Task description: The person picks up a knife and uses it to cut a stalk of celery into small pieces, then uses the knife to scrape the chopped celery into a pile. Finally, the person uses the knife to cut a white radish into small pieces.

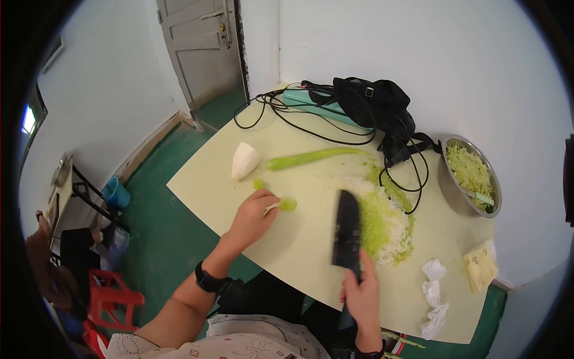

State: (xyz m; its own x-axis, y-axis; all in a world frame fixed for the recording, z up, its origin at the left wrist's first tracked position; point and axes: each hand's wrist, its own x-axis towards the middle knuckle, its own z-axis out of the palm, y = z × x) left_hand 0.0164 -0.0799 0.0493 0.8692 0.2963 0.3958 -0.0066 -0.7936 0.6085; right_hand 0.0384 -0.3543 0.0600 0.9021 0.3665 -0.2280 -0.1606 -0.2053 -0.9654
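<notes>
My left hand (pixel 254 215) has its fingers closed on a short green vegetable piece (pixel 288 204) at the tabletop. Another small green chunk (pixel 258 183) lies just beyond those fingers. My right hand (pixel 362 293) is wrapped round the handle of a black kitchen knife (pixel 347 230), its broad blade pointing away from me. Right of the blade spreads a heap of finely chopped green and white vegetable (pixel 382 224). Farther back lie a long, peeled-looking green stalk (pixel 317 157) and a white cut vegetable chunk (pixel 245 160).
A steel bowl (pixel 443 179) of shredded pale green vegetable stands at the right. Black straps and cables (pixel 373 99) lie over a turquoise case (pixel 299 99) at the back. Crumpled tissues (pixel 434 299) and a yellow packet (pixel 480 268) sit front right. A red stool (pixel 113 299) stands on the floor.
</notes>
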